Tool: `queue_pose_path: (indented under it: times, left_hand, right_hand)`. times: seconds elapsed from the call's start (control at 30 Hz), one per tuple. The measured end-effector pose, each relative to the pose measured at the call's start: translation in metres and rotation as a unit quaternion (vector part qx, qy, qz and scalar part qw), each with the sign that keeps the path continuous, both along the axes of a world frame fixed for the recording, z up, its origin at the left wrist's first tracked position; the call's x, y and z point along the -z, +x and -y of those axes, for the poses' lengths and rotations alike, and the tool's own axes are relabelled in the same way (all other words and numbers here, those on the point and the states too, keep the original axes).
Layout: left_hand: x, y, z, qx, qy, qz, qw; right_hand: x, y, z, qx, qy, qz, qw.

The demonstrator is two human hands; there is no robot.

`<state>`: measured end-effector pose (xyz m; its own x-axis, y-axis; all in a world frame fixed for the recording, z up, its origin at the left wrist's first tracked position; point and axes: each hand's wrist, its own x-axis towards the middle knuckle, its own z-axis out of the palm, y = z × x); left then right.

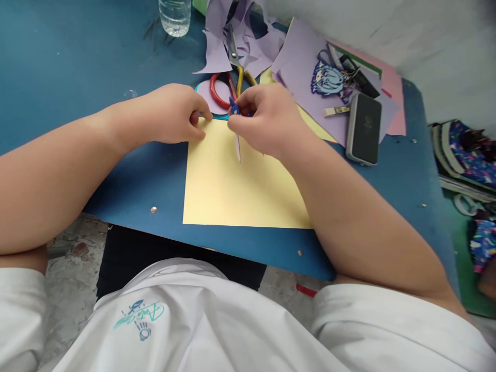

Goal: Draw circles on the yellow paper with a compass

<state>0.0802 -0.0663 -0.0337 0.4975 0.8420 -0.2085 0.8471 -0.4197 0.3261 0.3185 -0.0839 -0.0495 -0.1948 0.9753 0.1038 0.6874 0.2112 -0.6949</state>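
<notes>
A sheet of yellow paper (232,191) lies at the near edge of the blue table. My left hand (172,113) is at its far left corner, fingers curled, with thumb and forefinger on the paper. Above the paper, my right hand (267,116) pinches the blue head of a drawing compass (237,147). One pale leg of it points down toward the sheet; the rest is mostly hidden by my fingers. Just beyond both hands lie red-handled scissors (217,93) and yellow-handled scissors (240,77), partly over a teal-rimmed round piece (205,89).
Purple paper scraps (256,46) and sheets (298,57) are piled at the back. A keychain (327,80), an eraser (336,111) and a dark, grey-edged box (364,129) lie at right. A clear water bottle (175,18) stands at the back. The wall borders the table's far right.
</notes>
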Motion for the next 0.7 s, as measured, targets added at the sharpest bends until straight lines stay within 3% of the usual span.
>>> queue_pose_path:
  times: [0.1, 0.17, 0.27, 0.4, 0.5, 0.7]
  left_hand:
    - [0.002, -0.001, -0.001, 0.000, 0.008, -0.002, 1.000]
    - [0.004, -0.003, -0.004, 0.003, 0.006, -0.004, 1.000]
    - [0.008, -0.007, -0.009, 0.014, -0.006, 0.009, 1.000]
    - [0.010, -0.008, -0.011, 0.022, 0.000, 0.020, 1.000]
    - [0.008, -0.006, -0.010, 0.021, -0.006, 0.007, 1.000]
    - [0.007, -0.003, -0.008, 0.024, -0.013, -0.003, 1.000]
  right_hand:
    - [-0.006, 0.014, -0.009, -0.067, 0.025, -0.117, 0.991]
    - [-0.009, 0.021, -0.015, -0.099, 0.114, -0.150, 0.977]
    - [-0.015, 0.024, -0.015, -0.100, 0.249, -0.094, 0.959]
    - [-0.022, 0.023, -0.008, -0.117, 0.315, -0.059, 0.940]
    - [-0.024, 0.023, -0.005, -0.161, 0.339, -0.036, 0.926]
    - [-0.016, 0.023, -0.008, -0.213, 0.280, -0.006, 0.936]
